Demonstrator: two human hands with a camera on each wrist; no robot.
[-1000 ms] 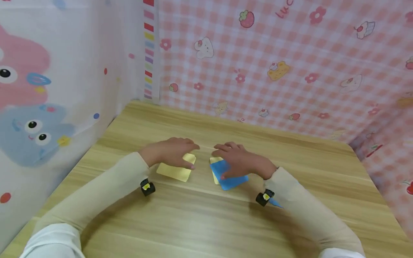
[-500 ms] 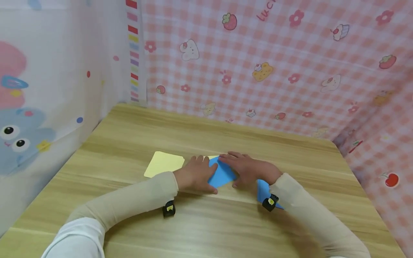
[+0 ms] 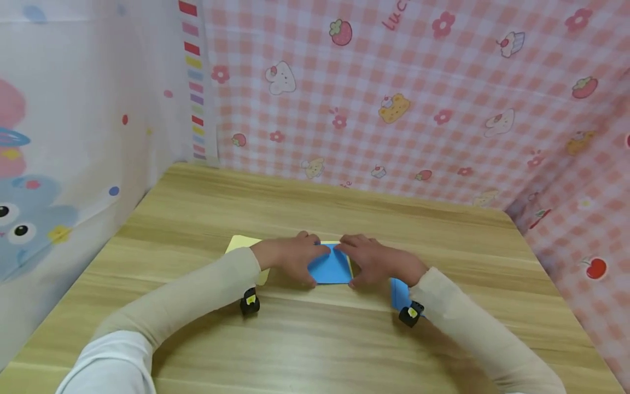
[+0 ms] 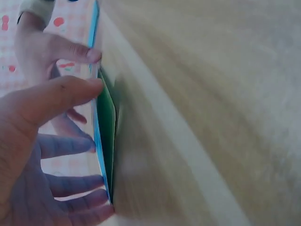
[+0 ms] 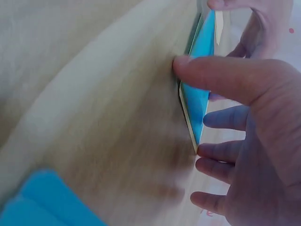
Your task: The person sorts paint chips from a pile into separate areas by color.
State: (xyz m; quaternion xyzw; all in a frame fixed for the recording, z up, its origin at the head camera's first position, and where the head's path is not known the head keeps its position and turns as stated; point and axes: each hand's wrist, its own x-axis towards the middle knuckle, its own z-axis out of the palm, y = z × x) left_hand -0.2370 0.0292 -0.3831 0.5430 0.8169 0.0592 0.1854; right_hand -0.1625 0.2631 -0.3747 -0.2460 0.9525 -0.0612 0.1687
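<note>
A square blue card (image 3: 331,268) lies on a yellow card (image 3: 351,266), whose edge shows at the back and right. My left hand (image 3: 297,258) touches its left side, thumb near the front corner and fingers toward the back. From the other side, my right hand (image 3: 375,259) rests at the right edges with its fingers spread. In the left wrist view, a dark green underside (image 4: 107,127) shows beneath the blue edge, slightly raised from the table. The right wrist view has the right thumb (image 5: 211,75) across the blue card and the other fingers at the yellow edge.
Another yellow card (image 3: 241,243) lies on the left, partly under my left forearm. More blue cards (image 3: 401,293) lie beside my right wrist, partly hidden. The wooden table (image 3: 315,339) meets a pink checked cloth (image 3: 394,82) at the back.
The left hand has come from the left yellow card to the blue card. The blue card, once slanted, now sits straighter over the yellow one, between both hands.
</note>
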